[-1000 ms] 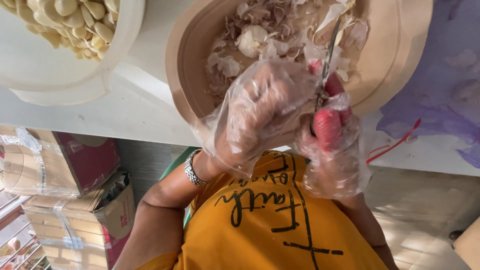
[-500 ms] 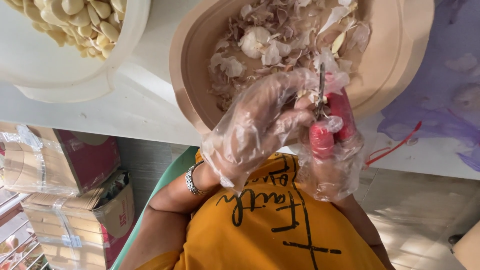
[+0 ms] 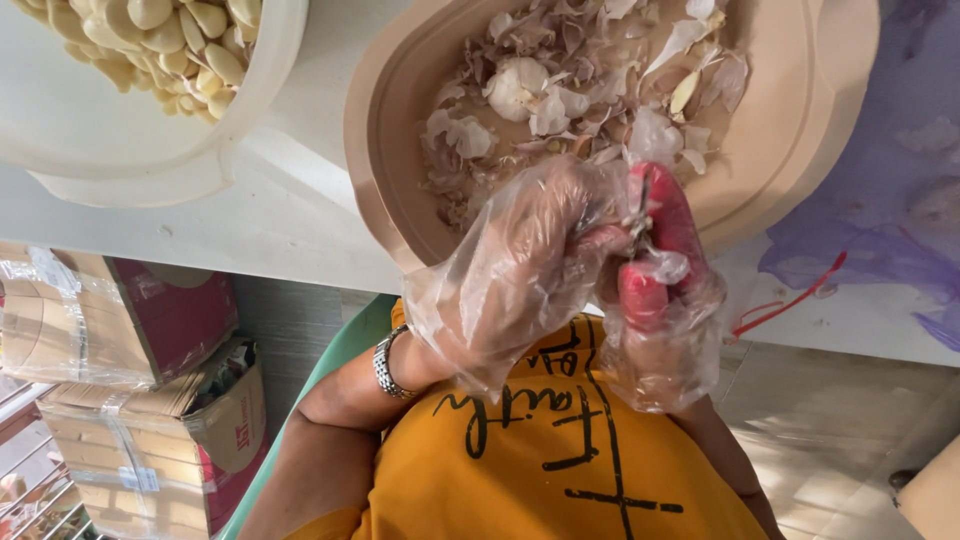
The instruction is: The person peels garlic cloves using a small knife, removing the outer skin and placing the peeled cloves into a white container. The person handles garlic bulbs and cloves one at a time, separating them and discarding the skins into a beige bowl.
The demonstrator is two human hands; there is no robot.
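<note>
— Where is the knife [image 3: 650,255] against your grip?

— Your right hand [image 3: 665,300] is wrapped tight round its red handle, the thin blade poking up between your two hands. Both hands wear loose clear plastic gloves.

— And the left hand [image 3: 525,265]?

— It is curled closed right against the blade, fingers bunched as if pinching something small; the glove hides what, so you cannot tell what it holds. The two hands touch, just over the near rim of the tan basin [image 3: 800,150].

— What lies in that basin?

— Papery garlic skins [image 3: 590,90] heaped across it, with one whole garlic head [image 3: 515,85] among them, well beyond your fingers.

— Around it?

— A white tub [image 3: 150,150] of peeled cloves [image 3: 175,45] sits to your left on the white counter [image 3: 290,225], apart from the basin. A purple mesh bag [image 3: 880,230] lies on your right. Below the counter stand wrapped cardboard boxes [image 3: 130,390].
</note>
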